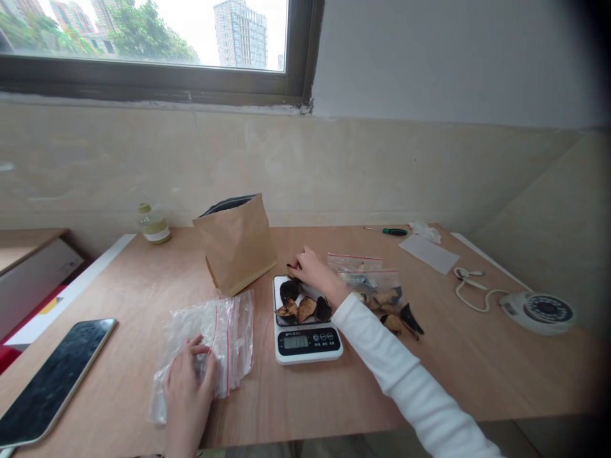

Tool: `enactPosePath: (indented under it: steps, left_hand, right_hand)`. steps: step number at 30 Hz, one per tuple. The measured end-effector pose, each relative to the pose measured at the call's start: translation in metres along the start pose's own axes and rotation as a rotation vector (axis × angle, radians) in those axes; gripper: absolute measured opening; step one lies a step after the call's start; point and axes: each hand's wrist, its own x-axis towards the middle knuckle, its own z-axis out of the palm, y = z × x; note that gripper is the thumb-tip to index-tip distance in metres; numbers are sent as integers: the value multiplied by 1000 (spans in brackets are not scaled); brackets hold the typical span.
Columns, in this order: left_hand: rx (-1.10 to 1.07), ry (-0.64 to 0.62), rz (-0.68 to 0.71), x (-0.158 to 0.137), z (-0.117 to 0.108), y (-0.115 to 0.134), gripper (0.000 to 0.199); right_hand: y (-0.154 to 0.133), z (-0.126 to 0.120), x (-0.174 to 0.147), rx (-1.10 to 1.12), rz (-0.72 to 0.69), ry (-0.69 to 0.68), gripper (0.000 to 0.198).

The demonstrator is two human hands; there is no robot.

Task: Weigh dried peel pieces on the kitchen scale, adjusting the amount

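My left hand (pixel 191 375) rests on a stack of clear zip-lock bags (pixel 233 337) with red seal strips, thumb and fingers apart. At the back of a white digital kitchen scale (pixel 309 356), my right hand (pixel 310 268) pinches a piece of dried peel (pixel 291 270), which my fingers partly hide. Several curled peel pieces (pixel 306 309), dark outside and tan inside, lie on the scale's plate. The scale's display is lit, but its digits are too small to read surely. Filled zip-lock bags (pixel 382 278) and loose peel (pixel 393 323) lie right of the scale, partly behind my sleeve.
A brown paper pouch (pixel 238 245) stands open behind the bags. A phone (pixel 52 381) lies at the left, a small jar (pixel 155 226) at the back left. Toward the right are a screwdriver (pixel 395 232), a white card (pixel 428 253) and a small white fan (pixel 539 312) with its cable.
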Motion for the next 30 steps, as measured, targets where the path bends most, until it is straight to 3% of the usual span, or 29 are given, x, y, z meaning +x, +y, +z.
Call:
enactPosePath:
  steps: [7,12,17,20,25,30]
  left_hand:
    - [16,-7,-27,0,0,2,32]
    - [11,-16,-10,0,-1,2,33]
    - [19,-12,-19,0,-2,5,33]
    - [24,-19,-17,0,-2,6,33]
    - [20,-25,-11,1,-1,4,34]
    - [22,-25,-9,1,0,1,34]
  right_hand:
    - [30,-19,-13,30,-18,-2,7]
    - [60,-40,-51,17,46,-46,9]
    - [82,-44,-88,3,139,-126,15]
    - [78,-44,-93,37,125,-91,12]
    - [59,-36,-72,297,15,76,29]
    - [45,-10,-50,524,-32,39,40]
